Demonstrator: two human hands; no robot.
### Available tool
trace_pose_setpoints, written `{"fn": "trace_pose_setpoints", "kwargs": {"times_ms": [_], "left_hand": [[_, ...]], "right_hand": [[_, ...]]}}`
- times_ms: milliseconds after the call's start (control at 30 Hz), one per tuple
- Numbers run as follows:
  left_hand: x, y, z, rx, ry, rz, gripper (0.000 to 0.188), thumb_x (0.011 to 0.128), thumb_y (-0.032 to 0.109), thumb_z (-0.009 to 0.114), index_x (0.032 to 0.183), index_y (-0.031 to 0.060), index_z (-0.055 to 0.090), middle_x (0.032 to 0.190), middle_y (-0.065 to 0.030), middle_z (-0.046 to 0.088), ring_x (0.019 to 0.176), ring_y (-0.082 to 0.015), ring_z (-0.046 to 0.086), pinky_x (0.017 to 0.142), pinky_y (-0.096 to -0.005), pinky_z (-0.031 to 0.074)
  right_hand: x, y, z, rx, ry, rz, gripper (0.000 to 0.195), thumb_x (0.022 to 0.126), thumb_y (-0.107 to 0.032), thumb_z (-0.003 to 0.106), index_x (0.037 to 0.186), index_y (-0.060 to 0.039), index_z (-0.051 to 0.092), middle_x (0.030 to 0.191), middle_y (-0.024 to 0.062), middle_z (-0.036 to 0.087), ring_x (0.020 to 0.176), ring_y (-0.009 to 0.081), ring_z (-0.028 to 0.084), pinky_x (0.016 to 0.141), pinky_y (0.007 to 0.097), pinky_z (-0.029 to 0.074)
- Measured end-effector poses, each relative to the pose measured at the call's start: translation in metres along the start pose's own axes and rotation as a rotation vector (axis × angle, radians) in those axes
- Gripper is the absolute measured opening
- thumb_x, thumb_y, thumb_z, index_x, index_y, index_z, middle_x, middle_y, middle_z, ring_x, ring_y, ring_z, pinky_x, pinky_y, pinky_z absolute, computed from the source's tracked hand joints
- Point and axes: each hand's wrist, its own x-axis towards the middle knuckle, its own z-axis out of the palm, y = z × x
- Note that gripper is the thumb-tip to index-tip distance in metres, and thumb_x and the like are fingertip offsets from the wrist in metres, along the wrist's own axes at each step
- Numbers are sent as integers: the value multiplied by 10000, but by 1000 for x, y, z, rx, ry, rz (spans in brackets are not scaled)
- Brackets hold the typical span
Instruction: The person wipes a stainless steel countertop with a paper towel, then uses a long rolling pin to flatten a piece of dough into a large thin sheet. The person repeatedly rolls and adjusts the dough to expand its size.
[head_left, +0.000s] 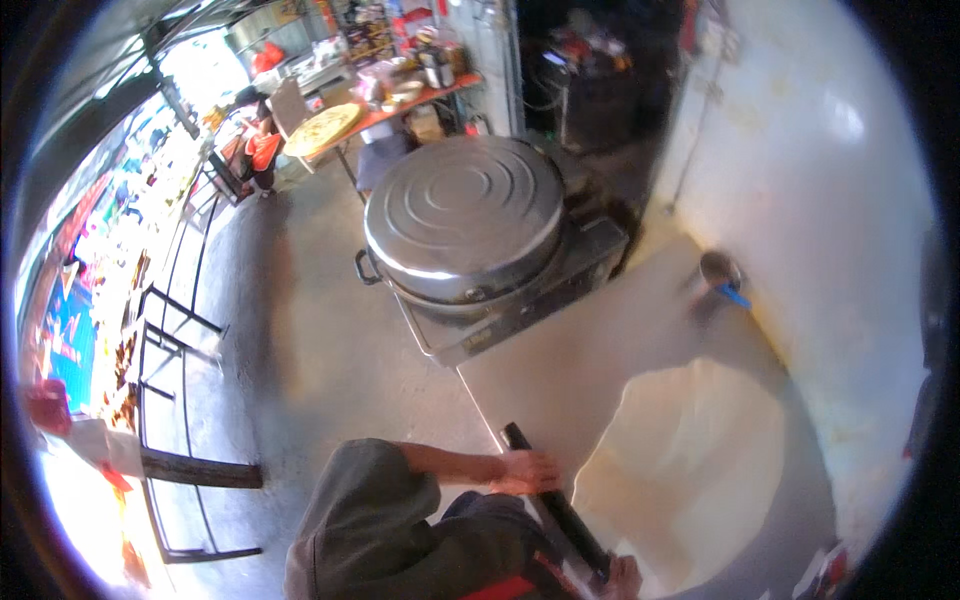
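A dark rolling pin (564, 517) lies along the near edge of the worktable, beside a large thin sheet of pale dough (686, 472). My left hand (529, 472) is on the pin near its far end, fingers over it. At the other end, by the bottom rim of the view, my right hand (624, 576) holds the pin and is partly cut off. The dough is spread flat over the worktable, its outline uneven.
A round lidded electric griddle (465, 217) stands past the worktable (555, 375). By the wall (810, 187) sits a small pan with a blue handle (721, 274). Further off, an orange-edged table (409, 109) bears a round flatbread (324, 129). Metal frames (180, 352) stand left; a person (259, 142) is beyond.
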Motion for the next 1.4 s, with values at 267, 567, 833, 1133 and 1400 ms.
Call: {"fn": "trace_pose_setpoints", "kwargs": {"times_ms": [267,567,833,1133,1400], "left_hand": [[23,17,-23,57,198,-73,462,847,222,663,1255,29,565,1096,-104,575,1062,-272,581,866,-409,507],[98,102,-13,-33,-46,-392,360,890,323,690,1141,82,599,1076,-93,645,1049,-293,649,876,-429,540],[144,185,15,-119,120,-672,377,854,272,720,1189,108,663,990,-140,682,947,-338,679,812,-453,554],[214,169,15,3,167,-731,455,690,120,796,1123,71,668,959,-105,667,847,-311,658,760,-423,544],[252,20,18,106,253,-717,536,692,67,812,1206,85,661,1068,-128,671,970,-325,661,852,-431,546]], "right_hand": [[15,-22,-81,131,-26,125,447,785,-175,724,1212,-100,615,1061,197,636,941,442,638,802,534,544],[2,79,-100,-17,190,-325,452,791,-128,725,1230,-114,616,1066,172,645,884,416,660,727,492,571],[-69,271,-169,-371,51,19,503,770,-432,825,1059,-61,645,1015,134,661,972,351,638,892,486,468],[-20,354,-178,-270,270,-89,630,689,-589,856,1024,-92,662,991,92,659,962,292,656,855,445,481],[130,427,-201,-277,480,-165,650,714,-542,853,1106,-73,633,1060,113,639,1012,329,631,917,466,476]]}}
